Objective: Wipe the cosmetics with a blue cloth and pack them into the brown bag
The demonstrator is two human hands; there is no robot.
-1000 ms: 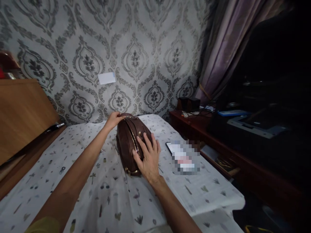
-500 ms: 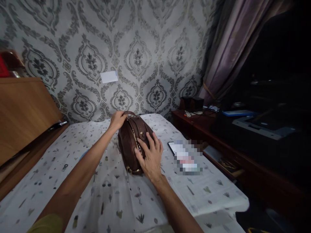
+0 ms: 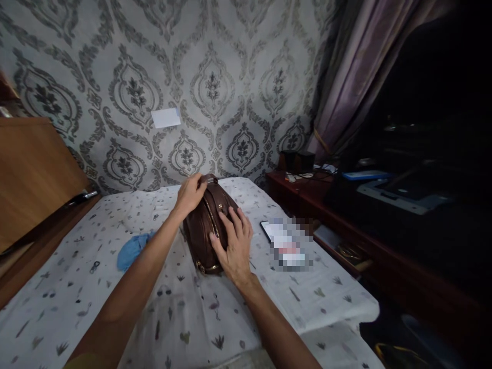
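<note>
A dark brown bag (image 3: 200, 230) with gold zippers stands on the white patterned bed cover (image 3: 172, 328). At the bag's far top end, beside its strap, is my left hand (image 3: 190, 193), its fingers bent over the edge; what they grip, if anything, is hidden. My right hand (image 3: 235, 246) lies against the bag's right side with fingers spread, the thumb near the zipper. Right of the bag lies a phone (image 3: 279, 236), partly blurred out. A blue cloth (image 3: 132, 251) sits on the left, partly behind my left forearm.
A wooden board (image 3: 38, 169) borders the bed on the left. At right, a dark red desk (image 3: 295, 189) holds black boxes, cables and a blue-edged object (image 3: 367, 175), with an open drawer (image 3: 346, 251) below. The patterned wall (image 3: 211, 87) rises behind.
The view has shifted slightly, and more of the blue cloth shows. My left hand's fingers have shifted at the strap, which now sits lower. My right hand stays spread on the bag.
</note>
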